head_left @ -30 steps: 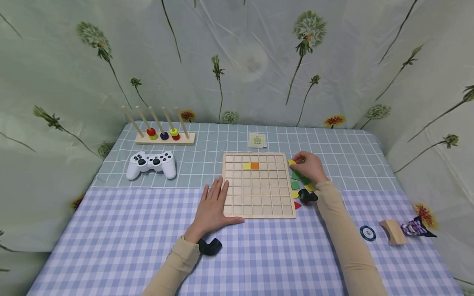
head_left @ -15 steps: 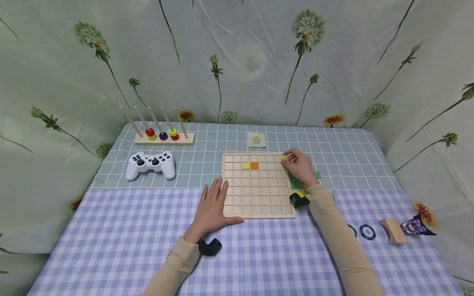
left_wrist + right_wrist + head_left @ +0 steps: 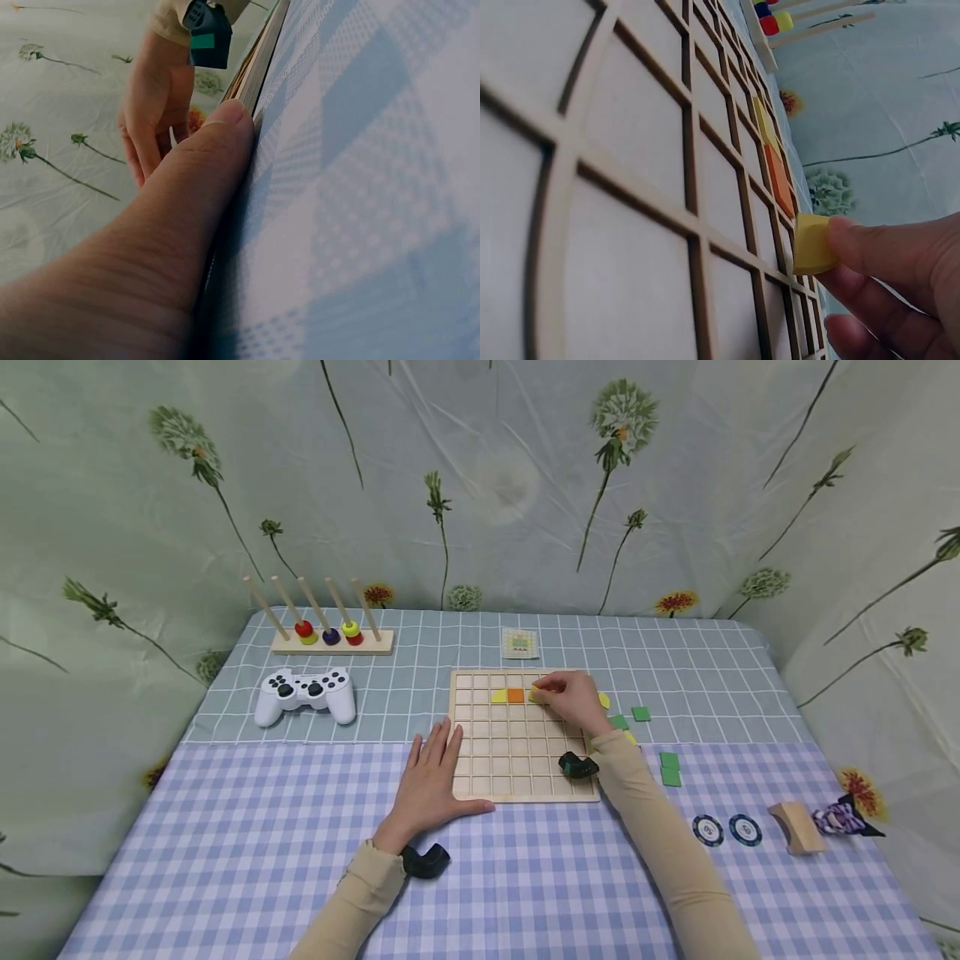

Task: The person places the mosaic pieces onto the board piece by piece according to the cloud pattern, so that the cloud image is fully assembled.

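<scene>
Right hand (image 3: 573, 697) pinches yellow tile (image 3: 812, 244) over grid board (image 3: 517, 781), beside orange tile (image 3: 516, 695); seating remains; left hand (image 3: 431, 781) flat, fingers relaxed.

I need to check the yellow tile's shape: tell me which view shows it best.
The right wrist view: the yellow tile fills the foreground, pinched by the right hand just above the grid board. The head view shows only a yellow speck; the left wrist view shows none.

White game controller (image 3: 305, 692) left of centre on bench (image 3: 225, 827). Peg rack with coloured rings (image 3: 330, 631) behind it, upper left. Two poker chips (image 3: 726, 830), wooden block (image 3: 797, 829) at lower right. Small pattern card (image 3: 521, 643) upper centre.
</scene>
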`<state>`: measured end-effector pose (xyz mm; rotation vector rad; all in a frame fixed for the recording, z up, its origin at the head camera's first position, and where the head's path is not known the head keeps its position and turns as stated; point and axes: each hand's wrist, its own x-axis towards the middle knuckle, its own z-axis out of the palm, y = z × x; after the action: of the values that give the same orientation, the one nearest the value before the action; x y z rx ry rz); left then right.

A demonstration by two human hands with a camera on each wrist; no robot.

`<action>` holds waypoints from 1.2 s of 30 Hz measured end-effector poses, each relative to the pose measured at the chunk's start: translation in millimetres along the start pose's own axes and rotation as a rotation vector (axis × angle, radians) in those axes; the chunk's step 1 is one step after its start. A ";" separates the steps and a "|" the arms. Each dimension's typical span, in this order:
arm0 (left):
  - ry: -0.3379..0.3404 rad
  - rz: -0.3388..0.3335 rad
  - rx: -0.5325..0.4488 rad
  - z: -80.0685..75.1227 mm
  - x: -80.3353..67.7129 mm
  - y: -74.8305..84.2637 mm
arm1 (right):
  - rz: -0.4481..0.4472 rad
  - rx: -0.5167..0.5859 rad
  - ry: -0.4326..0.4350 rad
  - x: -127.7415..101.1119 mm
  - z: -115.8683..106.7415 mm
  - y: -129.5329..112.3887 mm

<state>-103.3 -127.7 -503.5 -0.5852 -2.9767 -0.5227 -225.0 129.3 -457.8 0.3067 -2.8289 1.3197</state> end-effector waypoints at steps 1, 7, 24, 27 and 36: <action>-0.001 -0.001 -0.002 0.1 0.0 0.0 | -0.001 -0.003 -0.007 0.3 1.6 -0.2; -0.001 -0.003 0.005 1.2 0.3 0.0 | -0.051 -0.020 -0.014 0.4 7.2 -0.9; -0.004 -0.007 -0.002 -0.3 -0.2 0.2 | -0.041 -0.107 0.025 1.6 12.3 -3.0; -0.011 -0.010 -0.005 -0.7 -0.3 0.4 | -0.062 -0.152 0.050 0.5 12.9 -3.7; -0.002 -0.008 0.006 -0.4 0.3 0.7 | -0.075 -0.136 0.047 -10.3 -17.5 11.1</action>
<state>-103.3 -127.2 -502.8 -0.5746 -2.9825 -0.5145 -218.3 151.3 -455.8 0.3700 -2.8201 1.1002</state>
